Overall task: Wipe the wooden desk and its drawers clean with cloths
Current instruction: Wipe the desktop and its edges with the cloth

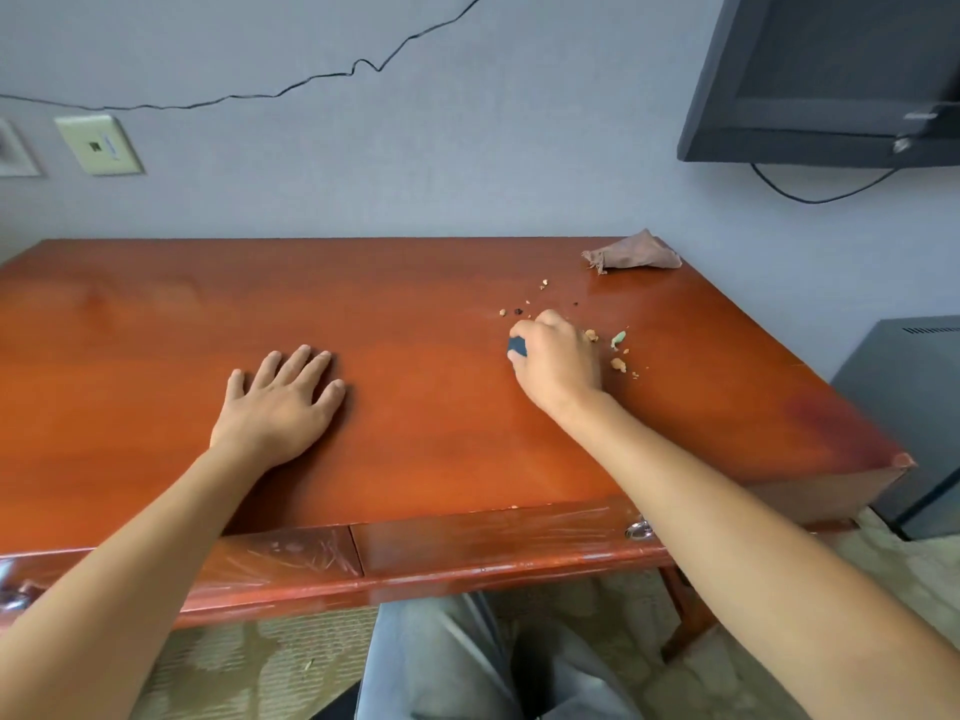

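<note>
The reddish wooden desk (426, 439) fills the middle of the view, with two drawer fronts (488, 543) along its near edge. My left hand (280, 402) lies flat on the desktop, fingers straight and spread. My right hand (558, 358) is curled round a small dark blue cloth (517, 347), pressed to the desktop at the right. Several crumbs (618, 363) and a small green scrap (618, 337) lie scattered just beyond and to the right of that hand. A crumpled brown cloth (636, 252) sits at the far right corner by the wall.
A dark monitor (831, 75) hangs on the wall at the upper right, with a cable below it. A grey box (914, 407) stands right of the desk. Wall plates (98, 145) are at the left. My legs (457, 662) are under the desk's front edge.
</note>
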`<control>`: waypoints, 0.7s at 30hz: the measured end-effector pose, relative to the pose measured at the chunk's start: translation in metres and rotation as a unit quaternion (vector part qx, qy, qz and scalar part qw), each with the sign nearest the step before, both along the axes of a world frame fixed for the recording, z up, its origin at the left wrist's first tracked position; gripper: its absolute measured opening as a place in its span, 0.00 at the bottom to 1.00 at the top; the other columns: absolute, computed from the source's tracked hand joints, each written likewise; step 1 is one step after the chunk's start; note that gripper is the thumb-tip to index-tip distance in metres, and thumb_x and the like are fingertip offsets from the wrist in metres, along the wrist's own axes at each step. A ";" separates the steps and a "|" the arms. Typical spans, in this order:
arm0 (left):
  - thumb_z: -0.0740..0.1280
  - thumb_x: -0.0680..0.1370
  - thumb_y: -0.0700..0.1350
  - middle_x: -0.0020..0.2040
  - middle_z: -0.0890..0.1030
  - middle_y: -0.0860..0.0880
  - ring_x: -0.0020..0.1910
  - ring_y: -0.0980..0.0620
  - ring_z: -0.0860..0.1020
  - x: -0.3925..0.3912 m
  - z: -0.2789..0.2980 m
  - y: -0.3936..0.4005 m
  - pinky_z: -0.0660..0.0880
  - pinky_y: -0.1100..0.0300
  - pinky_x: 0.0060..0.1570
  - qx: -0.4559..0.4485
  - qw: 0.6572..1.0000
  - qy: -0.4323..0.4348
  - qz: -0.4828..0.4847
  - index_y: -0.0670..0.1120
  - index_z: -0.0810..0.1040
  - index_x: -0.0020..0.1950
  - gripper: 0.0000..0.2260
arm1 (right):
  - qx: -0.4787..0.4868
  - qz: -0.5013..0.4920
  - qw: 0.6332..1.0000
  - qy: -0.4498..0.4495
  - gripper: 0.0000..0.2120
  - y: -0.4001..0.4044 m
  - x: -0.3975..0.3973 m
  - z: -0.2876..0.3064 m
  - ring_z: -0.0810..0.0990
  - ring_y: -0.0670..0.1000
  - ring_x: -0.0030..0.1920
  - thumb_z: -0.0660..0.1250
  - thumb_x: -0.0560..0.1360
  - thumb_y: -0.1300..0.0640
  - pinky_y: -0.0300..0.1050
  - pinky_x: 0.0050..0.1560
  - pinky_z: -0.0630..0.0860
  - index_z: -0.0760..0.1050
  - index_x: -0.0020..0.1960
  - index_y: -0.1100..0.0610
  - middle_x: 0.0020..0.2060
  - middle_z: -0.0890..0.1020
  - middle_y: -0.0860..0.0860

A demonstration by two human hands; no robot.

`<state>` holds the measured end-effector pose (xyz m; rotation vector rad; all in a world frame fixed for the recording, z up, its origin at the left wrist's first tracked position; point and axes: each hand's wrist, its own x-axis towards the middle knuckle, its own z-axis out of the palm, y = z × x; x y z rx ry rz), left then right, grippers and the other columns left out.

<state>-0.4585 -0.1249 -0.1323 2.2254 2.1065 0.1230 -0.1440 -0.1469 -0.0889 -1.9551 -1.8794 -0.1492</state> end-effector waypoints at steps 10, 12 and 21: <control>0.54 0.81 0.41 0.78 0.70 0.59 0.81 0.54 0.61 -0.021 0.001 0.002 0.56 0.47 0.81 0.061 0.978 -0.199 0.020 0.60 0.76 0.72 0.24 | 0.008 0.215 0.973 0.082 0.07 -0.031 -0.180 -0.027 0.77 0.62 0.53 0.66 0.78 0.57 0.53 0.42 0.75 0.80 0.54 0.54 0.50 0.76 0.54; 0.56 0.82 0.42 0.79 0.70 0.57 0.80 0.52 0.63 -0.019 0.000 0.001 0.53 0.48 0.81 0.073 0.983 -0.166 0.004 0.56 0.75 0.74 0.22 | 0.014 0.174 0.982 0.078 0.08 -0.017 -0.152 -0.027 0.79 0.61 0.52 0.66 0.78 0.55 0.53 0.46 0.78 0.81 0.54 0.52 0.51 0.77 0.54; 0.51 0.86 0.55 0.82 0.62 0.56 0.82 0.51 0.56 -0.003 0.003 -0.005 0.50 0.44 0.80 0.047 0.997 -0.065 -0.011 0.57 0.63 0.81 0.23 | 0.047 0.071 0.995 0.054 0.02 -0.063 -0.120 -0.040 0.76 0.60 0.50 0.69 0.76 0.60 0.49 0.38 0.67 0.78 0.48 0.54 0.49 0.75 0.53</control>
